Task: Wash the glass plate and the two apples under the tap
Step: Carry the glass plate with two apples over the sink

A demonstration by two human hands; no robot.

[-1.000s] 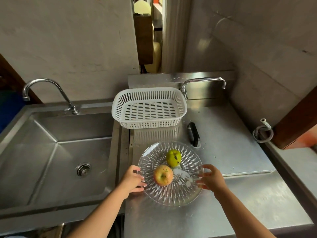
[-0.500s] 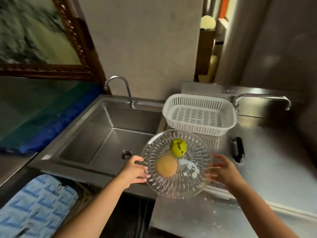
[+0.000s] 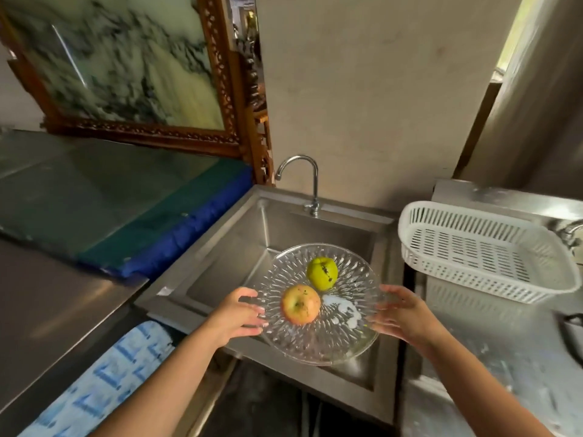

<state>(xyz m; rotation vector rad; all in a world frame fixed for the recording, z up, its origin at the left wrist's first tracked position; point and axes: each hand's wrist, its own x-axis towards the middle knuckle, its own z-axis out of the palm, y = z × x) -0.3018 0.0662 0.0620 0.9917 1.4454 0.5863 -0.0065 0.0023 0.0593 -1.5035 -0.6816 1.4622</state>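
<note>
Carried off the counter since a second ago, now over the sink. Glass plate gripped at opposite rims by left hand and right hand, both apples on top. Probably heavy, slippery, breakable; best kept level.

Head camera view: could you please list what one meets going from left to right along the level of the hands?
Left hand → red-yellow apple → white smear on the glass plate → right hand → white plastic basket.
</note>
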